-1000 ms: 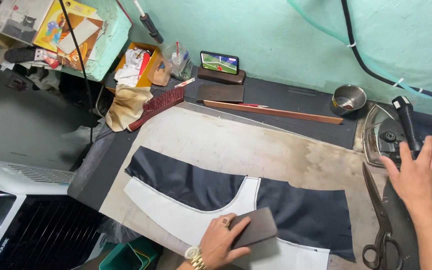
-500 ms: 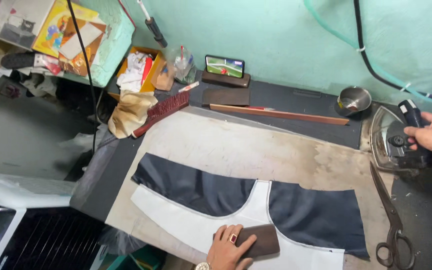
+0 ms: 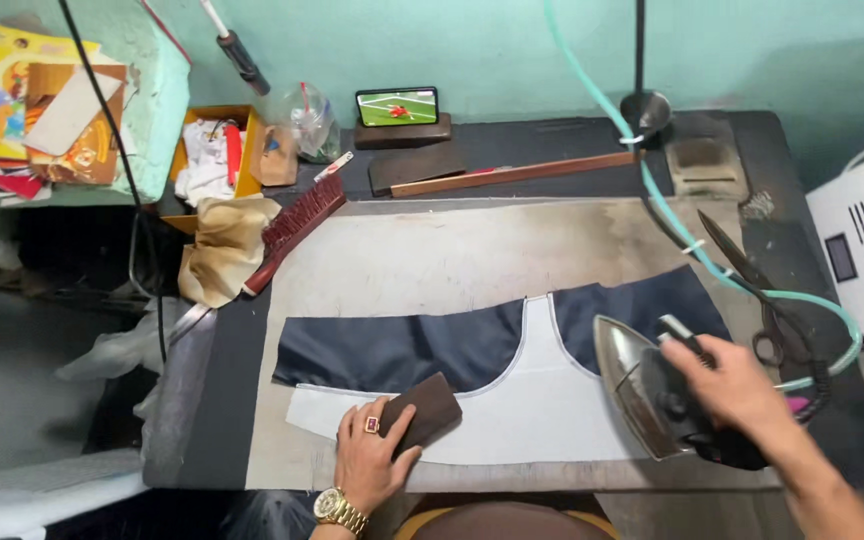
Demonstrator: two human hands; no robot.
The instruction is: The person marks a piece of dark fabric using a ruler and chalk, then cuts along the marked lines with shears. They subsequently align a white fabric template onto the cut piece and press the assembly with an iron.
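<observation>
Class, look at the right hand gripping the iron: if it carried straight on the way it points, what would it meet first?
The right hand points up-left with the iron; first met would probably be the dark blue fabric on white interfacing.

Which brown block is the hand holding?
The left hand holds the small dark brown block on the white fabric; the other blocks lie untouched by the back wall.
</observation>
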